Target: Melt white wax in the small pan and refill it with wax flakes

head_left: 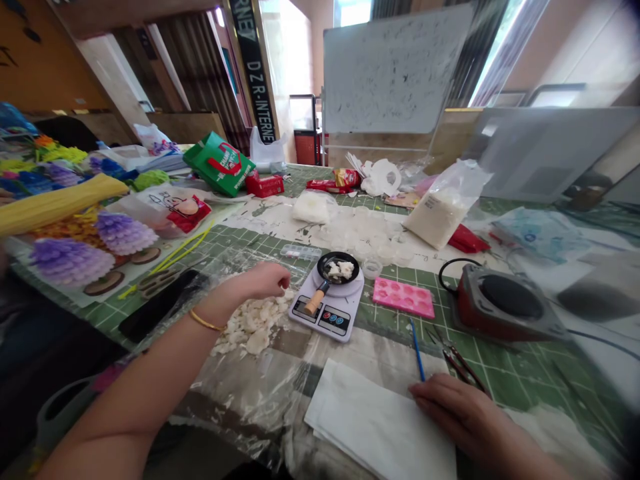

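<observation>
The left hand (265,280) is being held curled over crumbled white material (253,328), its grip unclear, left of a digital kitchen scale (325,319); the right hand (463,417) is being rested, loosely spread and empty, near a blue paintbrush (417,348).

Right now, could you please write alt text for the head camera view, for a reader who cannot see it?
A person's left hand sits at a heap of white crumbs on plastic sheeting, beside a digital scale carrying a small black pan. The right hand lies near a blue brush and white paper on a green cutting mat.
</observation>
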{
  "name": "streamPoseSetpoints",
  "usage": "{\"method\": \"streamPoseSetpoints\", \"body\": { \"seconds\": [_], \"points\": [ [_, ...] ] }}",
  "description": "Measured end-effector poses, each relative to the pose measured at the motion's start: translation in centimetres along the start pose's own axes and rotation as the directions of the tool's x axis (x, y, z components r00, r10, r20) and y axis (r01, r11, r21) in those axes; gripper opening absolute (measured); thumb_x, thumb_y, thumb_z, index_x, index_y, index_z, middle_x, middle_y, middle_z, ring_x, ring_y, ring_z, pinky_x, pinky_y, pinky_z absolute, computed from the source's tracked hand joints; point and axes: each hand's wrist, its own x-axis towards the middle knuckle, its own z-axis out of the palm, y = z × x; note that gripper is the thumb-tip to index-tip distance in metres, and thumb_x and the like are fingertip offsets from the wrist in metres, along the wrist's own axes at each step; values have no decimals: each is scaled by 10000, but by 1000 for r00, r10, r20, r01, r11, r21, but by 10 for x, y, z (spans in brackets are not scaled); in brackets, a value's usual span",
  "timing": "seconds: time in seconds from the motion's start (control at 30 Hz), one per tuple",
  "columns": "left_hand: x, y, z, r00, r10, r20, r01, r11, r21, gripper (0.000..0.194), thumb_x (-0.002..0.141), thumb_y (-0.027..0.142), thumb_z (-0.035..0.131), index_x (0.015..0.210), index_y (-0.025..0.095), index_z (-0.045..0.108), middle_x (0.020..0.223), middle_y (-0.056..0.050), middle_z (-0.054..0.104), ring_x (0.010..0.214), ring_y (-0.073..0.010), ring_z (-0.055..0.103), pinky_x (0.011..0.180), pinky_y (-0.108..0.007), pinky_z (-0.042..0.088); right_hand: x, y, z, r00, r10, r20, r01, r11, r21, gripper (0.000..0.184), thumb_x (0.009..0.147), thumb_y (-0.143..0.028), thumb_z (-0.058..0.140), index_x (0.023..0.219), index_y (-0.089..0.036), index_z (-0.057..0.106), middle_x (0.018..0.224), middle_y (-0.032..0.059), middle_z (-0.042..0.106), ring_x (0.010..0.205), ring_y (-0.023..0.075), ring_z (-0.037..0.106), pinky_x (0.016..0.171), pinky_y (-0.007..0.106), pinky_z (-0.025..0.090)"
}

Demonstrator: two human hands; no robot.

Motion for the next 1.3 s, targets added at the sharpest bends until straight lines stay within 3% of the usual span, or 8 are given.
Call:
{"method": "streamPoseSetpoints", "body": {
  "seconds": [0.23,0.43,0.6,0.7,0.83,0.97,1.13,1.3],
  "points": [
    [9,11,-10,996,26,-89,-31,998,-47,152,715,277,521,743,211,655,742,-7,671,722,-161,576,619,-228,372,-1,0,-1,1000,6,-18,-6,1000,5,285,900,-351,388,1027,-260,626,941,55,640,865,153,599,772,268,492],
    [2,43,-22,987,-60,-147,45,994,-102,499,861,511,269,746,191,635,781,-54,677,732,-190,596,603,-252,391,-1,2,-1,999,-25,-29,24,1000,-15,275,905,-324,382,1015,-249,623,927,57,636,839,148,591,742,261,489],
    [4,41,-11,993,-116,-36,119,984,131,249,796,284,430,788,178,655,879,-102,675,852,-240,594,674,-287,388,-3,-1,-3,999,-23,-34,22,999,-30,274,907,-324,380,1021,-250,618,924,58,629,844,144,589,748,257,485],
    [6,29,-5,994,-104,20,101,989,111,165,711,240,532,805,199,660,894,-79,676,853,-234,593,672,-277,391,-3,-4,-6,999,-30,-24,30,999,-24,284,910,-328,369,1023,-251,618,909,58,627,833,145,589,741,257,485],
    [10,22,-1,994,-84,67,78,993,91,249,614,270,621,855,219,656,908,-50,673,834,-222,589,662,-262,397,-3,-3,-4,999,-26,-27,24,999,-42,287,910,-331,363,1021,-252,616,907,57,622,832,145,590,742,259,484],
    [15,24,6,994,-76,79,69,994,89,179,554,274,629,720,207,645,764,-34,666,748,-219,587,633,-266,396,-2,1,-1,999,-24,-26,23,998,-58,284,909,-332,366,1022,-250,614,911,55,619,839,146,587,747,261,480],
    [13,20,2,995,-95,19,93,994,62,148,568,269,585,687,184,602,732,-49,650,698,-215,577,589,-269,387,-3,1,-2,998,-37,-48,35,999,-40,277,908,-319,375,1008,-248,624,901,55,626,828,142,589,739,248,478],
    [10,30,-30,986,-62,-158,46,994,-103,257,705,366,487,853,187,598,837,-26,649,739,-167,575,611,-237,401,-3,-4,-2,999,-23,-29,22,999,-33,282,908,-324,372,1030,-254,617,931,53,624,848,145,587,756,255,474]
  ]
}}
